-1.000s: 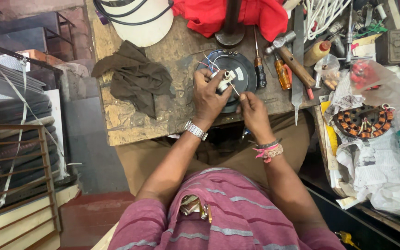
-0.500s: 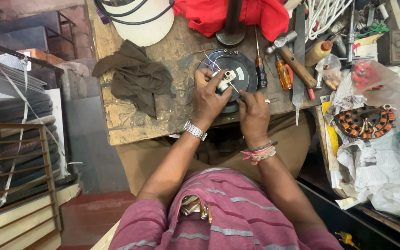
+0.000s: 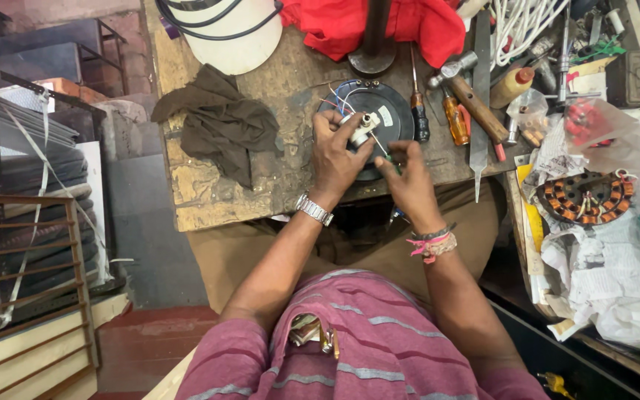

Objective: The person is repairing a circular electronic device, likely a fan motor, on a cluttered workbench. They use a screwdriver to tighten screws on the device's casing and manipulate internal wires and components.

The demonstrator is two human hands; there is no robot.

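A small white cylindrical part [image 3: 360, 127] was gripped in the closed left hand [image 3: 335, 157] over the round black housing [image 3: 379, 118] on the worn workbench [image 3: 290, 89], while the right hand [image 3: 411, 181] was curled beside it, a hammer [image 3: 468, 92] lying beyond.

Right hand [image 3: 409, 180] seemingly slightly lower

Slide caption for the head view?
Left hand holds a small white part over a dark round disc; right hand alongside.
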